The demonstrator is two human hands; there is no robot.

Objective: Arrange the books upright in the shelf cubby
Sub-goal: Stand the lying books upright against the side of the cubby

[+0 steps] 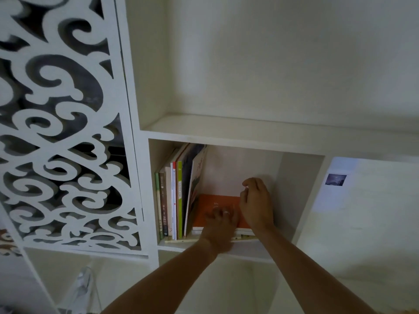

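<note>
Under blurred hands (238,214), orange book (215,205) lies partly hidden.

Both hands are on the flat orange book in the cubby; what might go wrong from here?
1. The leaning book rests tilted against the upright row and may slide down once the orange book beneath its foot is lifted.
2. The left hand lies blurred on the cover while the right hand works the far edge, so the grip may slip.
</note>
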